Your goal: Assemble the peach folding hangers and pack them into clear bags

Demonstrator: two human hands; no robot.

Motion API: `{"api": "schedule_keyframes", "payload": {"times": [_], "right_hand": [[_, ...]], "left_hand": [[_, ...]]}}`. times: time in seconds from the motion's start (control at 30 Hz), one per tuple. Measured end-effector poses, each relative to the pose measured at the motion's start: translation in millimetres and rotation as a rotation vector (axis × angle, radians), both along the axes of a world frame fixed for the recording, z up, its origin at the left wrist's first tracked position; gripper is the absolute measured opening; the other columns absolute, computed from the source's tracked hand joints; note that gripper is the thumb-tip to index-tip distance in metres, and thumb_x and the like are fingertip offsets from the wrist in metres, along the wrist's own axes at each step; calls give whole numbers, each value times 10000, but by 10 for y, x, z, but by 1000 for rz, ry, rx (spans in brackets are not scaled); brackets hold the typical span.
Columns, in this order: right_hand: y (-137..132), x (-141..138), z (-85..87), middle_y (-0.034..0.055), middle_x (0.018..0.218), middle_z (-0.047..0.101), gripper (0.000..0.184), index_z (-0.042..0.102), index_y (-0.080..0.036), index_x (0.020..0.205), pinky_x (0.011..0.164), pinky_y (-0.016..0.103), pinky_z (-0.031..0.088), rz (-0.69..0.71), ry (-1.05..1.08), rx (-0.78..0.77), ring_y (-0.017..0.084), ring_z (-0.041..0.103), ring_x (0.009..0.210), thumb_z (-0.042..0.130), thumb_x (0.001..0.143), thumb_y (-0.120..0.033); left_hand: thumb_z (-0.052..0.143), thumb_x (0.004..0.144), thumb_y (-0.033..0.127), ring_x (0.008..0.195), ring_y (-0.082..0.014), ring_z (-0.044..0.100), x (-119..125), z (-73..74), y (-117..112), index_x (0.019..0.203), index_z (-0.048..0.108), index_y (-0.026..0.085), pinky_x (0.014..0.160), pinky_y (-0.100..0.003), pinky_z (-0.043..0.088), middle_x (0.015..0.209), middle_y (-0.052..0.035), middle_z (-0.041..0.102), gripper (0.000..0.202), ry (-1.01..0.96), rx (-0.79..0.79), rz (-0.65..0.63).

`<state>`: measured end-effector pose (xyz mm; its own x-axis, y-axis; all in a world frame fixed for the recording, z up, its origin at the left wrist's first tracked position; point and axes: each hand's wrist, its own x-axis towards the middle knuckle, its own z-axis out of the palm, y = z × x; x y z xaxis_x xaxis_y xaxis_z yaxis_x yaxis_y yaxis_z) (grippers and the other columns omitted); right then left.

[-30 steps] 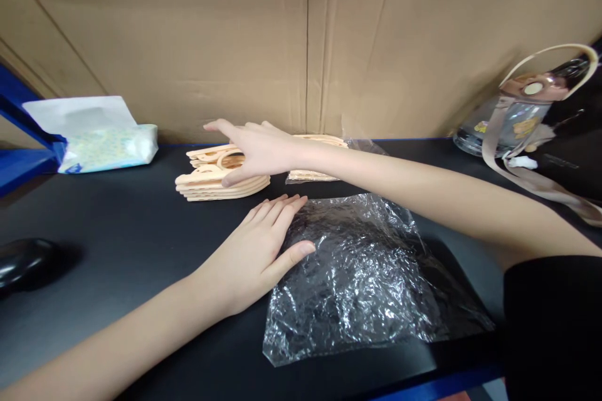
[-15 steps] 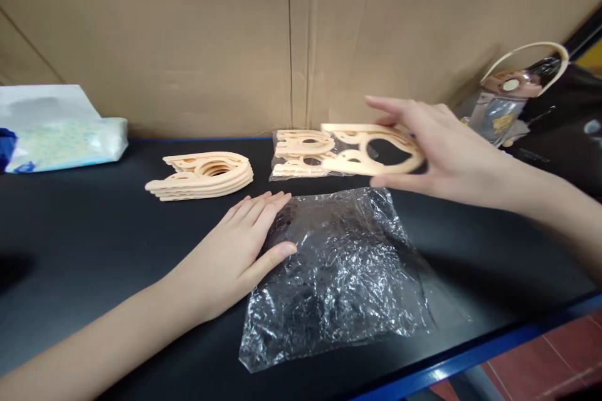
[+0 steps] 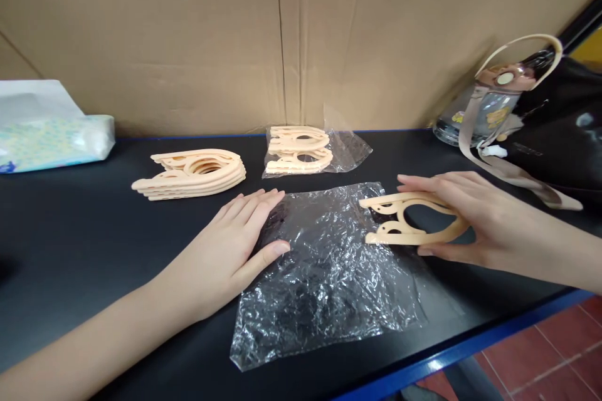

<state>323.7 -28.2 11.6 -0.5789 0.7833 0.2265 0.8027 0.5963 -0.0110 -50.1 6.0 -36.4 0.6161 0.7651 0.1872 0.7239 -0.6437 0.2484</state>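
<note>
Between the thumb and fingers of my right hand (image 3: 465,219) is a beige folding clothes hanger (image 3: 399,235), folded up, held over the right side of a clear plastic bag (image 3: 324,276). The bag lies flat and crinkled on the black table. Resting on the bag's left edge, my left hand (image 3: 244,244) is flat with its fingers stretched out. Beyond it sits a stack of several matching folded hangers (image 3: 202,175). Further back, two groups of folded hangers (image 3: 301,150) lie in another clear bag (image 3: 350,150).
A cardboard wall (image 3: 188,44) stands along the table's back edge. At the left back is a tissue pack (image 3: 56,138). On the right stand a water bottle (image 3: 493,106) with a strap and a black bag (image 3: 564,131). The blue table edge (image 3: 451,357) runs along the front right.
My right hand has brought the folded hanger toward me and to the right, away from the bagged hangers and over the flat bag. My left hand keeps its place on the bag.
</note>
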Motion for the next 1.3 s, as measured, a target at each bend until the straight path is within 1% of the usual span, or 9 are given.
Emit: {"api": "schedule_keyframes", "payload": {"times": [0.07,0.23,0.37,0.47,0.6,0.7,1.0,1.17,1.3], "right_hand": [[27,-114,-38,88,1384,579,779,280,-312,1518,970,532,508,26,37,-41,335,558,1223,645,862,-516],[145,-392,-152,130,1446,502,753,288,-214,1500,1018,434,506,46,119,-118,285,541,1285,642,888,-474],[195,-484,-245,151,1460,496,733,308,-170,1483,1079,452,443,85,104,-22,289,484,1337,597,910,-522],[181,-426,-249,150,1421,541,698,335,-174,1469,1041,470,446,52,67,30,300,526,1282,584,918,-524],[145,-278,-208,99,1260,650,707,355,-223,1460,995,467,453,-22,79,-25,291,596,1169,646,882,-506],[142,-235,-212,71,1245,659,643,391,-256,1427,1001,462,434,-22,106,-66,279,592,1156,652,884,-480],[272,-583,-309,47,1130,711,677,446,-212,1352,971,449,416,-3,225,-45,273,631,1086,744,807,-481],[358,-716,-370,29,994,739,772,486,-192,1315,940,463,417,-89,275,13,276,666,972,822,701,-519],[351,-727,-390,26,1066,745,709,474,-220,1339,955,464,415,-104,364,-39,264,670,1011,809,752,-438]], "left_hand": [[325,1004,571,1450,-312,349,7,8,-5,1514,316,199,1188,-550,287,1560,-109,418,632,8,-11,6],[328,993,599,1449,-327,348,34,33,-19,1505,332,186,1184,-561,292,1554,-121,424,658,12,-32,29],[337,980,622,1481,-312,282,40,48,-22,1488,355,202,1183,-542,313,1558,-92,421,660,-11,-71,62],[374,953,649,1488,-301,266,31,60,-11,1493,342,216,1191,-524,312,1568,-82,403,693,-29,-131,76],[450,893,706,1478,-315,276,21,76,2,1498,328,228,1195,-544,298,1571,-84,386,781,-34,-178,92],[452,881,726,1480,-328,262,23,79,7,1501,326,230,1191,-561,292,1579,-84,374,804,-25,-185,86],[479,860,735,1439,-354,338,18,66,23,1501,340,230,1162,-567,328,1534,-114,431,828,-79,-168,100],[493,854,733,1429,-355,345,6,65,26,1495,352,215,1161,-554,330,1526,-119,436,836,-95,-162,96],[514,855,719,1386,-345,401,1,86,60,1484,372,221,1145,-537,354,1486,-119,467,814,-119,-187,100]]}}
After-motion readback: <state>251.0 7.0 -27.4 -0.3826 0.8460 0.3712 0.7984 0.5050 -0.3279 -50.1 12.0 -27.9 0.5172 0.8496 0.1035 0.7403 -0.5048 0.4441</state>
